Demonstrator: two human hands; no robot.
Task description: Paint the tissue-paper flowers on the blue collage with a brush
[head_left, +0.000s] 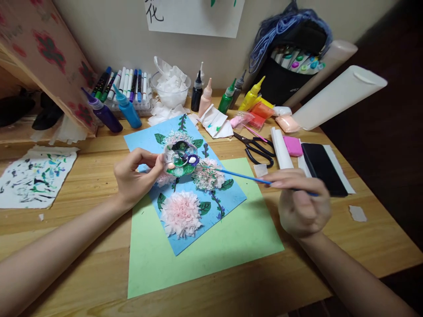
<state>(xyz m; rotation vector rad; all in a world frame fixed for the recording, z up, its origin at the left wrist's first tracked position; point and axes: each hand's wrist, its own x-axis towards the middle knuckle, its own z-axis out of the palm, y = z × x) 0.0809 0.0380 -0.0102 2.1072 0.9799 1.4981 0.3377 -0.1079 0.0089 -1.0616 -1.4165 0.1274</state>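
Note:
My left hand (139, 176) pinches the edge of a small flower-shaped paint palette (180, 161) with green, purple, white and dark paint in its wells. In my right hand (302, 200) is a thin blue paintbrush (243, 175), its tip pointing left close to the palette's right side. Whether the tip touches anything, I cannot tell. Below the palette lies a blue sheet (183, 244) with pink crumpled-paper flowers (182, 214), painted green leaves and dark stems. The palette hides part of it. A light green sheet (244, 233) lies underneath.
Paint bottles (226, 97), a bowl of tissue (172, 86) and markers (127, 83) line the wall. Black scissors (256, 147), a phone (324, 168) and a white tube (340, 99) are at right. A paint-stained tissue (36, 176) lies at left.

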